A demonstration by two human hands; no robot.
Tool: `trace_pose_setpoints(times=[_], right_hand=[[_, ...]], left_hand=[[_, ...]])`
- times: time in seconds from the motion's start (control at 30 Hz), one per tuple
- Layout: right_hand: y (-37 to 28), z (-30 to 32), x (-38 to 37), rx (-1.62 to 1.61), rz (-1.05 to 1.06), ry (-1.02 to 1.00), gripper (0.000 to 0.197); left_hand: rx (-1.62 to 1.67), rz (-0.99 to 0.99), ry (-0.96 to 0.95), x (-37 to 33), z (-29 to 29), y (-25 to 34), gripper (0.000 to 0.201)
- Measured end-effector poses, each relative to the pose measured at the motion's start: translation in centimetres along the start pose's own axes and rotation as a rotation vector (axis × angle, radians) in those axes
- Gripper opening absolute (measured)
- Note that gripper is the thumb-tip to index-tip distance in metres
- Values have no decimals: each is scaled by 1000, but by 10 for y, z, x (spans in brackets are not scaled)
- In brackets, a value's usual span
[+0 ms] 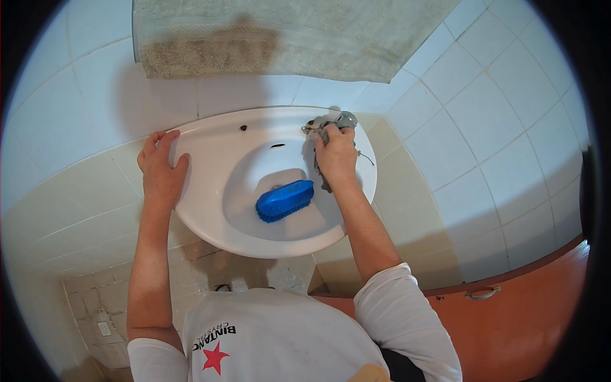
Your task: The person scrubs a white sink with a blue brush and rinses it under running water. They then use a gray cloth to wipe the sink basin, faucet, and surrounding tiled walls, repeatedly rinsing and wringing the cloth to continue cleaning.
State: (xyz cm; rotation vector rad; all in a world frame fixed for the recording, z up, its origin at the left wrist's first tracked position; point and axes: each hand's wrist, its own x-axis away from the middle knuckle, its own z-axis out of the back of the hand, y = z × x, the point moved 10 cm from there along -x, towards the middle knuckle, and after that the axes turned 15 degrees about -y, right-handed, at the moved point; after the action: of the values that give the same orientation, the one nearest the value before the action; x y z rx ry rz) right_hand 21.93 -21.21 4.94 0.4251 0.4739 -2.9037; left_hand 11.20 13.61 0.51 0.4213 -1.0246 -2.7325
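My right hand (pixel 337 156) is closed round a crumpled grey cloth (pixel 322 173) at the back right corner of the white washbasin (pixel 210 191). The cloth hangs down over the bowl's right side, with a loose thread at its right. Just beyond my fingers a metal tap (pixel 347 119) shows in part. My left hand (pixel 162 167) rests against the basin's left edge, its thumb apart from the fingers and nothing held. Inside the bowl lies a blue scrubbing brush (pixel 285 200), bristles toward me, covering most of the drain.
A greyish towel (pixel 299 38) hangs on the tiled wall (pixel 490 121) above the basin. To the lower right stands an orange-brown door or panel (pixel 509 312) with a metal handle (pixel 484 293). Floor tiles (pixel 108 286) show at lower left.
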Motion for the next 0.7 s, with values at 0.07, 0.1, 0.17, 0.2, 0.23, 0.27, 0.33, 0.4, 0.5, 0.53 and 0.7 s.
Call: trace_pose_setpoints(times=[0.07, 0.1, 0.17, 0.2, 0.23, 0.27, 0.33, 0.4, 0.5, 0.53, 0.7], right_hand=[[15, 0, -5, -98, -53, 61, 27], [19, -1, -8, -105, -68, 63, 27], [16, 0, -4, -130, -102, 64, 27], [13, -1, 2, -95, -87, 41, 27], [6, 0, 5, -68, -65, 27, 27], [1, 2, 9, -40, -44, 14, 27], [-8, -8, 28, -2, 26, -129, 26], [-13, -17, 55, -55, 54, -193, 26], [-26, 6, 77, -214, 122, -82, 25], [-44, 26, 86, -263, 194, -18, 25], [-90, 50, 120, -574, 677, -18, 27]], left_hand=[[21, -2, -2, 0, 0, -1, 48], [24, -15, 9, -2, -1, -3, 48], [35, -24, 13, -1, 0, -5, 47], [50, -23, 7, 0, -2, -6, 47], [60, -27, 13, -3, 2, -6, 47], [55, -28, 24, -4, 2, -6, 45], [46, -33, 40, -5, -2, -7, 42], [-23, -13, 87, 2, 5, -3, 37], [-72, -216, 185, 9, 8, 15, 31], [-89, -315, 214, 14, 12, 23, 29], [1077, 3, -452, 44, -78, 115, 21]])
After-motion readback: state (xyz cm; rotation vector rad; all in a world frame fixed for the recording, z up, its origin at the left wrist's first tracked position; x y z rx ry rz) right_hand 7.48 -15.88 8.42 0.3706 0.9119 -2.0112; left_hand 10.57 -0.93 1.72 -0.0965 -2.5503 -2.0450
